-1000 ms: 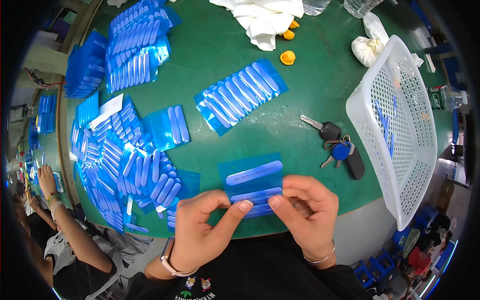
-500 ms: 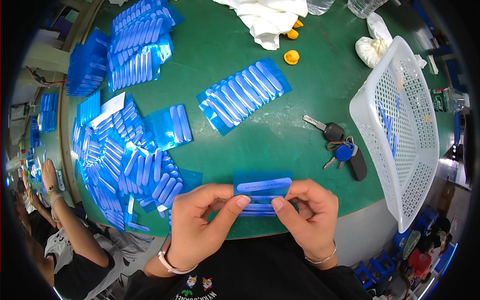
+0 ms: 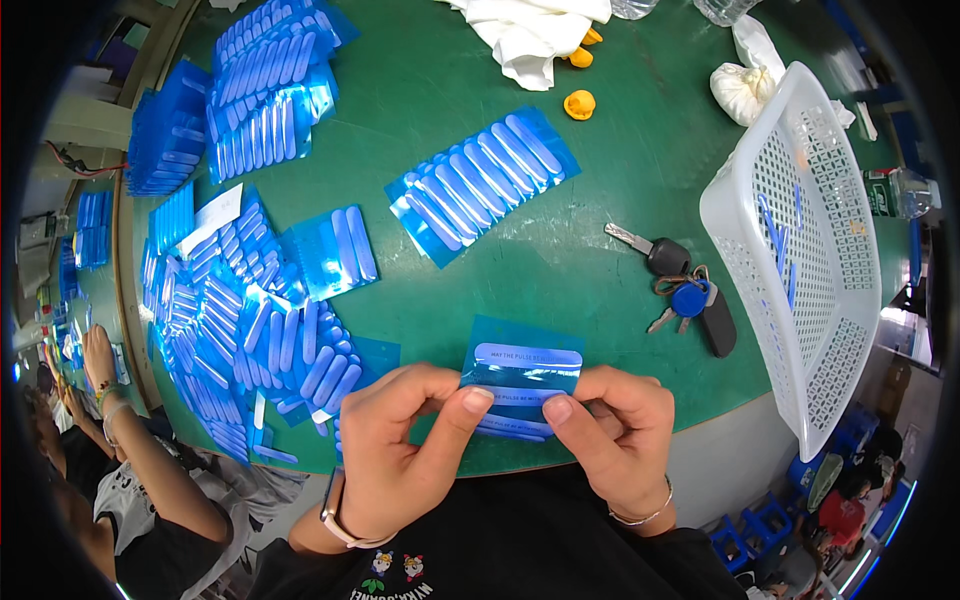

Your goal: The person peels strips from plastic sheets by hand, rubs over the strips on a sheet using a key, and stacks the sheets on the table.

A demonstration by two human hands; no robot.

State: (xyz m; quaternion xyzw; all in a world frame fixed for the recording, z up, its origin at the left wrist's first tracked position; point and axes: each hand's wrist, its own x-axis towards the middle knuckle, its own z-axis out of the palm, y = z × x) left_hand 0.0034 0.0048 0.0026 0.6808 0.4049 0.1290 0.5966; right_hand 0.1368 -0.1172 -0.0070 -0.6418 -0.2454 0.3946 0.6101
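Between both hands, close to the near table edge, is a blue film sheet (image 3: pixel 526 373) bearing rounded periwinkle strips with dark print. My left hand (image 3: pixel 408 435) pinches its left edge, thumb on top. At the opposite edge, my right hand (image 3: pixel 617 428) grips it the same way. The sheet bends over toward me, so its lower part is partly hidden. Beyond the hands, a longer sheet of strips (image 3: pixel 484 186) lies flat on the green table. To the left, a smaller sheet (image 3: pixel 332 252) rests against a large heap of similar strips (image 3: pixel 225 320).
Stacked strip sheets (image 3: pixel 265 85) stand far left. Keys with a dark fob (image 3: pixel 680 285) lie right of centre, beside a white perforated basket (image 3: pixel 722 205) holding a few blue strips. White cloth (image 3: pixel 530 35) and an orange piece (image 3: pixel 579 104) are at the back. A co-worker's arm (image 3: pixel 135 440) shows at left.
The held sheet has opened out between my hands, showing more film and wider gaps between its strips. Both hands keep their pinch. The view has shifted slightly.
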